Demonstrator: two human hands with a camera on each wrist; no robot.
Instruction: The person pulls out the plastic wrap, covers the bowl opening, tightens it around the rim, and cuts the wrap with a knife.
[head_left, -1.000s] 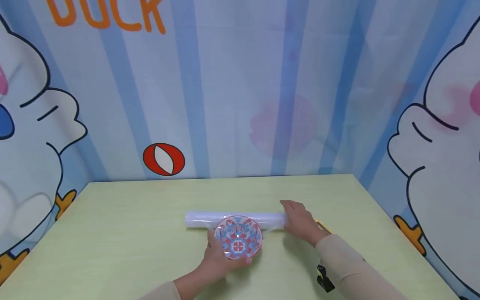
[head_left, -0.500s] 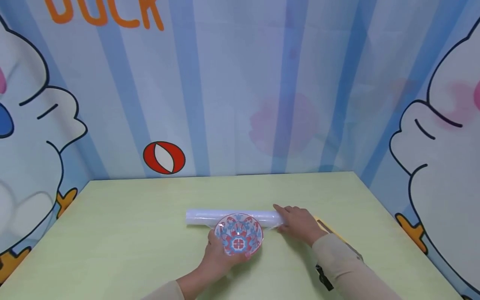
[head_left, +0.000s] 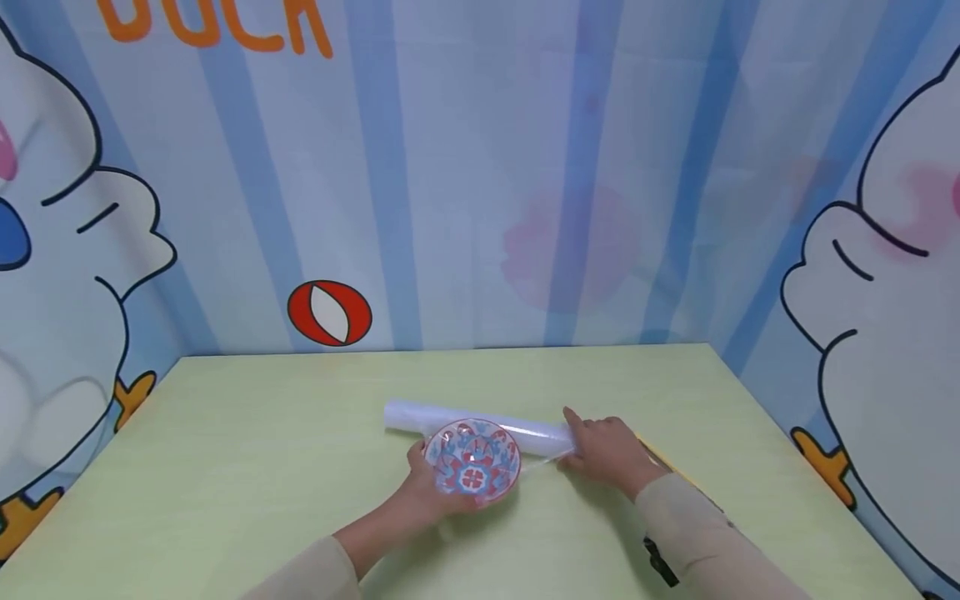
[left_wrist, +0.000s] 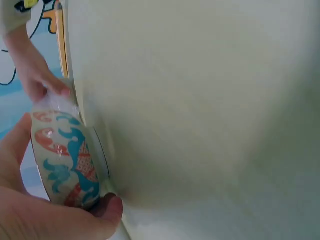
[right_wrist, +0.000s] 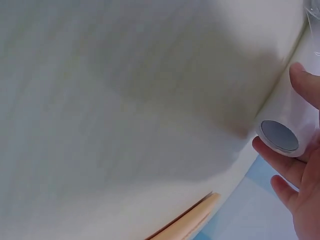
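My left hand grips a bowl with a red, blue and white pattern by its lower left rim. Its thumb and fingers wrap the bowl's side in the left wrist view, where painted scrolls cover the bowl. Clear film stretches over the bowl's mouth and runs to a roll of cling film lying just behind it. At the roll's right end is my right hand. The right wrist view has thumb and fingers around the roll, its hollow core facing out.
A long yellow-edged object lies on the table, partly under the right forearm. A black item shows by the right sleeve. Printed curtain walls stand along the back and sides.
The roll has turned at a slant, its left end swinging away and its right end coming nearer. The bowl has shifted slightly left and back with my left hand.
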